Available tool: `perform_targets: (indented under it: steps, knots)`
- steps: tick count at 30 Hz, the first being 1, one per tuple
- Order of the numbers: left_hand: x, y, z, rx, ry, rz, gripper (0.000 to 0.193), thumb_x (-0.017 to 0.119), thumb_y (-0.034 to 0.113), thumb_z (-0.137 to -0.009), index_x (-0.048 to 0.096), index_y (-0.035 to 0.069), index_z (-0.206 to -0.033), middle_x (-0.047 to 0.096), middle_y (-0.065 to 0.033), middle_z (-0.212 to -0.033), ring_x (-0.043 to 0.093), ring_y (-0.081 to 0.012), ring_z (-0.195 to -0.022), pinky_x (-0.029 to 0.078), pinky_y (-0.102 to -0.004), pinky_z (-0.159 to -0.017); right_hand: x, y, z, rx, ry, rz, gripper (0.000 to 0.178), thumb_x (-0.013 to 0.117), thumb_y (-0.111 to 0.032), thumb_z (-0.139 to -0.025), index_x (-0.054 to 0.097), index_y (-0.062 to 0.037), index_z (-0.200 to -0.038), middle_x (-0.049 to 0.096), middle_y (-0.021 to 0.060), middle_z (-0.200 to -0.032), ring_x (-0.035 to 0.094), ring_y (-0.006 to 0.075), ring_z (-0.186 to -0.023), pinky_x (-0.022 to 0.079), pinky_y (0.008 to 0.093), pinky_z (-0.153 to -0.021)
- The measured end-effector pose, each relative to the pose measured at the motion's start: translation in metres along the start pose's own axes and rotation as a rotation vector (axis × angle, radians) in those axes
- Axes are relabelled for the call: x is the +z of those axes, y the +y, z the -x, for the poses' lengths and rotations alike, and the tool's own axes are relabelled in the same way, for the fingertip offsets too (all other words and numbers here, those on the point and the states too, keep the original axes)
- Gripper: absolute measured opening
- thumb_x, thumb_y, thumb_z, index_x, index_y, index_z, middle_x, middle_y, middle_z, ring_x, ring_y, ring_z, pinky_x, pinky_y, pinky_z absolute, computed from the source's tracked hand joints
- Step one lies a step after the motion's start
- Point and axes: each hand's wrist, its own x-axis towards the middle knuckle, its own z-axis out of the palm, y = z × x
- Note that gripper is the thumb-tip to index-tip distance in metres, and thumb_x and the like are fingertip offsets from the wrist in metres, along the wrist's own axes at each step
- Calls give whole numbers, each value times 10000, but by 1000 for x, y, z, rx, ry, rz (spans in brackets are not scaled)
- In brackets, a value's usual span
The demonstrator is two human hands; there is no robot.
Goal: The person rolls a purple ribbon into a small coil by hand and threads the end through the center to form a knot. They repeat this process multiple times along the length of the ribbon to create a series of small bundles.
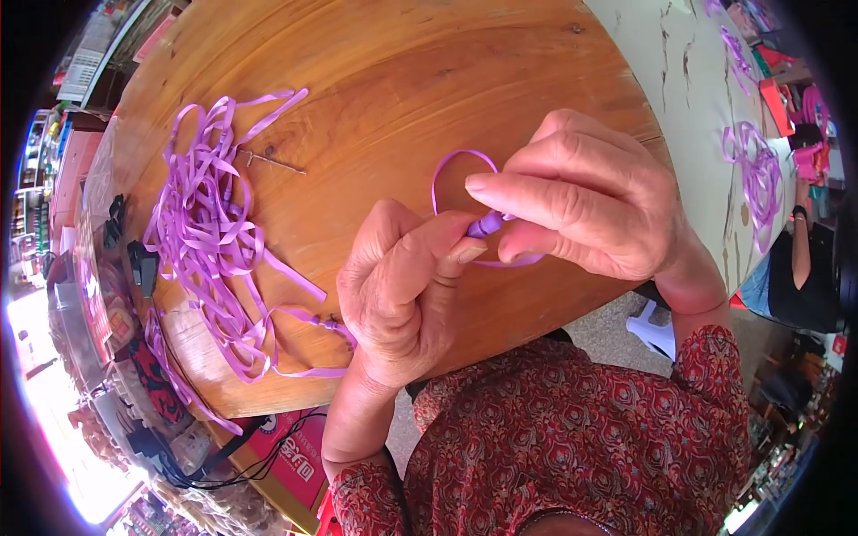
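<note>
Above the front part of the wooden table, my two hands meet at a small purple plastic connector (485, 224) on a narrow purple ribbon. My left hand (402, 281) pinches the connector between thumb and forefinger, its other fingers curled in. From the other side, my right hand (581, 196) has thumb and fingers closed round the connector's far end, where a bit of ribbon shows. A loop of the purple ribbon (456, 155) arches behind the fingers. To the left lies a tangled pile of purple ribbons (210, 223) with similar connectors on them.
A thin metal hook-like tool (277, 163) lies beside the pile on the wooden table (384, 80). More purple ribbons (758, 183) rest on a pale table (715, 116) at right, where another person's arm (800, 255) shows. Bags and dark cables crowd the left edge.
</note>
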Motion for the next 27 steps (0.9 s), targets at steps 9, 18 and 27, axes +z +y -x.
perform_targets:
  steps: [9,18,27]
  knots:
    - [-3,2,1,-11,-97,-49,272,742,50,-639,672,8,-898,472,-27,-639,466,-151,-522,376,-274,-440,-4,-5,0,26,-53,-67,246,759,-96,-641,640,28,-818,559,76,-744,498,190,-582,389,289,-481]
    - [1,0,3,163,-147,-207,290,736,48,-566,662,-6,-842,393,-26,-648,458,-151,-492,346,-295,-397,-6,-4,7,193,-163,-259,183,719,-94,-703,591,2,-790,539,81,-725,504,232,-608,388,328,-517]
    - [3,-1,5,189,-258,-314,230,713,2,-585,667,5,-811,358,-19,-645,472,-148,-526,351,-291,-402,-7,-2,15,396,-272,-404,154,711,-27,-716,591,-8,-811,558,94,-724,532,262,-611,406,333,-525]
